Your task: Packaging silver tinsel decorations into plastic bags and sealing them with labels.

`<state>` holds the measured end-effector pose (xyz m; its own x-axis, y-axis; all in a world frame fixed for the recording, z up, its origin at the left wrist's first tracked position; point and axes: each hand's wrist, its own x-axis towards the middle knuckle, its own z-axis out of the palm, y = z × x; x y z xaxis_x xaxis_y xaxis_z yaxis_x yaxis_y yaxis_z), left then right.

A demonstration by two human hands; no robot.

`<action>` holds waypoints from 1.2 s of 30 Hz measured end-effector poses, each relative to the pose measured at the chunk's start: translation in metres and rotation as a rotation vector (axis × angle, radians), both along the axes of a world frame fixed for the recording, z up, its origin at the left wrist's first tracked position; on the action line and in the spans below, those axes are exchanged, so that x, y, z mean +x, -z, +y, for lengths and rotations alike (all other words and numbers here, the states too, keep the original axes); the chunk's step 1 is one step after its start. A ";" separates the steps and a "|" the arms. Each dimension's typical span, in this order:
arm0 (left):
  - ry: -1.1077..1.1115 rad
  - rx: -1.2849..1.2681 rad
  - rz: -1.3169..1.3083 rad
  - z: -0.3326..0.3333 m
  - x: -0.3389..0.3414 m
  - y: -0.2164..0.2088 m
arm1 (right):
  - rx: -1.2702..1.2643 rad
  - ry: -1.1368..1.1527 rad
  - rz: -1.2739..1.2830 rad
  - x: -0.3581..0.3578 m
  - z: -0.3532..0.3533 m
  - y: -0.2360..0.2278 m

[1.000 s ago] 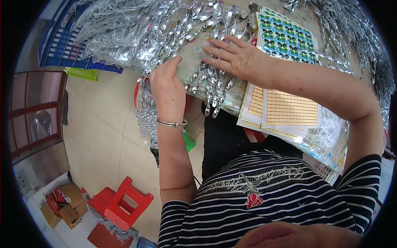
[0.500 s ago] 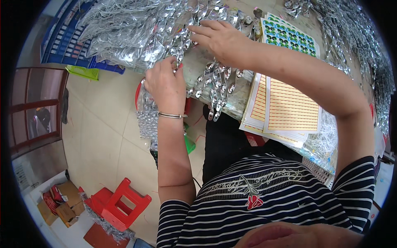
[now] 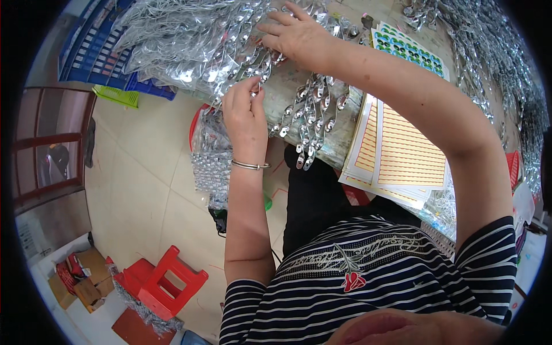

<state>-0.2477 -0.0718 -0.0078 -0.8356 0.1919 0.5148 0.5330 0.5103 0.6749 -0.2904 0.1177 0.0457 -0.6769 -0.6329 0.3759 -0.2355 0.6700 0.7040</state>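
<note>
My left hand (image 3: 246, 118), with a bangle at its wrist, is at the near edge of the table. Its thumb and forefinger pinch the end of a shiny silver twisted strip. My right hand (image 3: 302, 43) is farther up and to the right, its fingers spread above the strips and touching or nearly touching them. Around both hands lies a heap of silver strips in clear plastic (image 3: 178, 49). Several loose spiral strips (image 3: 313, 109) hang over the table edge to the right of my left hand.
Sheets with yellow and red rows (image 3: 411, 149) and sheets of green-blue round stickers (image 3: 405, 49) lie right of the strips. More silver tinsel (image 3: 494, 57) spreads at far right. A blue crate (image 3: 92, 66) stands at far left, a red stool (image 3: 172, 284) on the floor.
My left hand has moved slightly right. My right hand has shifted up a little with its fingers spread wider. The whole view has shifted slightly.
</note>
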 end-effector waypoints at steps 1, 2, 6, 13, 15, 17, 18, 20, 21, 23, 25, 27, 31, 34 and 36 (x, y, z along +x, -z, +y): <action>0.001 0.018 0.027 0.001 0.000 0.000 | -0.191 -0.113 -0.200 -0.010 0.006 0.003; 0.000 0.020 0.026 0.002 0.000 -0.001 | -0.381 -0.229 -0.402 -0.013 0.006 -0.001; 0.001 0.138 -0.058 0.004 0.005 -0.012 | -0.230 -0.153 -0.456 -0.011 0.010 -0.012; 0.005 0.094 -0.074 -0.006 0.012 -0.003 | -0.281 -0.041 -0.638 -0.006 0.008 -0.012; 0.002 0.084 -0.082 -0.005 0.013 0.001 | -0.331 -0.084 -0.588 -0.012 0.008 -0.005; -0.006 0.070 -0.090 -0.006 0.015 0.004 | -0.345 -0.032 -0.569 -0.025 0.003 0.002; -0.011 0.065 -0.093 -0.007 0.017 0.005 | -0.347 -0.034 -0.570 -0.030 0.001 0.006; -0.016 0.060 -0.095 -0.007 0.017 0.005 | -0.356 0.042 -0.629 -0.039 -0.002 0.013; -0.001 0.063 -0.107 -0.006 0.017 0.005 | -0.356 0.043 -0.628 -0.045 -0.002 0.016; 0.010 0.064 -0.124 -0.007 0.017 0.007 | -0.358 0.093 -0.632 -0.053 -0.005 0.024; 0.008 0.041 -0.148 -0.013 0.019 0.007 | -0.225 0.180 -0.483 -0.033 -0.024 0.019; 0.002 0.073 -0.145 -0.012 0.020 0.007 | -0.089 0.274 -0.320 -0.019 -0.026 -0.001; -0.033 0.097 -0.121 -0.009 0.027 -0.001 | -0.125 0.157 -0.413 -0.033 -0.002 -0.027; -0.067 0.236 -0.081 -0.010 0.041 -0.001 | -0.228 -0.007 -0.338 -0.024 0.008 -0.034; -0.081 0.259 -0.139 -0.011 0.053 0.002 | -0.167 -0.141 -0.177 -0.012 0.018 -0.037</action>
<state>-0.1946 -0.0825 -0.0102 -0.9085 -0.0006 0.4179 0.3914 0.3489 0.8515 -0.3022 0.1361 0.0829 -0.6512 -0.6642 0.3672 -0.4435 0.7257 0.5261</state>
